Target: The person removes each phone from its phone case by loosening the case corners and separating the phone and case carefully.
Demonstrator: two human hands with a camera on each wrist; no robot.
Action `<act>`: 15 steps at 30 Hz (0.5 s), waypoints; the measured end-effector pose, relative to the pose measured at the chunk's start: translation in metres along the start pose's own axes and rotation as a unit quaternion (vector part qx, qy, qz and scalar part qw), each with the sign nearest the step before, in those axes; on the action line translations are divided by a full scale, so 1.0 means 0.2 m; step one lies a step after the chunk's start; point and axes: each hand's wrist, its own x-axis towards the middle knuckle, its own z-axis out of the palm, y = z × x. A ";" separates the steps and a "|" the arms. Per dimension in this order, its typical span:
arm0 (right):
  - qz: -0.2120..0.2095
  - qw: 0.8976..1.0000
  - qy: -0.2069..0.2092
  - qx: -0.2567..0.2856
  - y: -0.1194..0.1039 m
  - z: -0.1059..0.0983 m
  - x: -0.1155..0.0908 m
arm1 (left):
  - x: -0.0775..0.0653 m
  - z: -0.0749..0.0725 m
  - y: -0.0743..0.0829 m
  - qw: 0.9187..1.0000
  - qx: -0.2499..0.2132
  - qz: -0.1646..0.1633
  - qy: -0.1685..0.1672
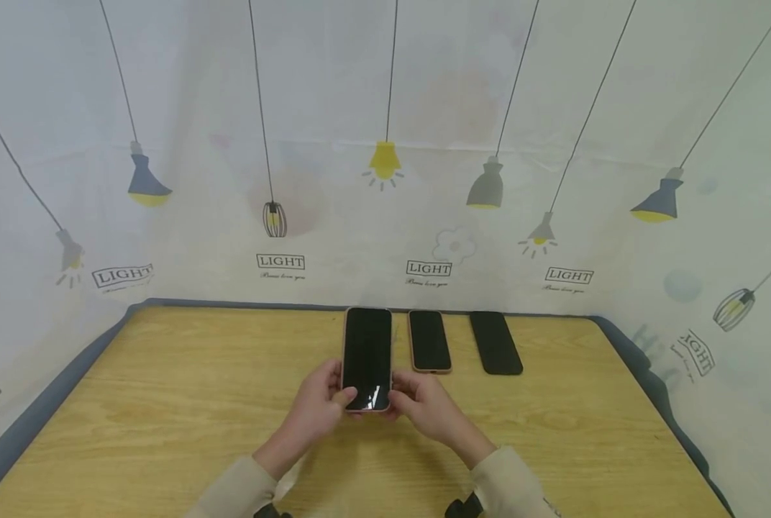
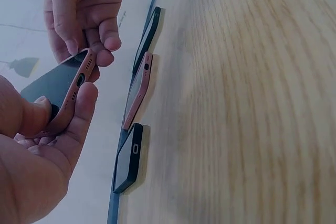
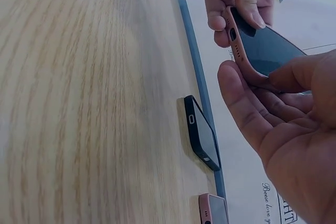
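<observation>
A smartphone (image 1: 367, 352) in a pink case is held up in both hands, its dark screen facing me. My left hand (image 1: 317, 404) grips its lower left side, thumb over the front edge. At the lower right corner, my right hand (image 1: 432, 406) pinches the phone between thumb and fingers. The wrist views show the charging port and speaker holes on the held phone's bottom edge (image 2: 79, 82). Beyond the hands, a smaller pink-cased phone (image 1: 429, 342) and a black phone (image 1: 496, 343) lie on the table.
Another black-cased phone (image 2: 128, 158) lies in the same row, seen in the wrist views; the held phone seems to cover it in the head view. The wooden table (image 1: 185, 403) meets a pale cloth backdrop (image 1: 334, 93) printed with lamps, edged by a blue-grey border (image 1: 230, 303).
</observation>
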 end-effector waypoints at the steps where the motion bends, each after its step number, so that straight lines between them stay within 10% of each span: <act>1: 0.000 1.000 0.002 -0.001 0.00 0.00 0.00 | 0.00 0.00 0.00 1.000 -0.002 0.000 0.002; 15: -0.018 1.000 0.017 0.003 0.00 0.02 0.00 | -0.01 0.02 0.01 1.000 -0.011 0.012 0.014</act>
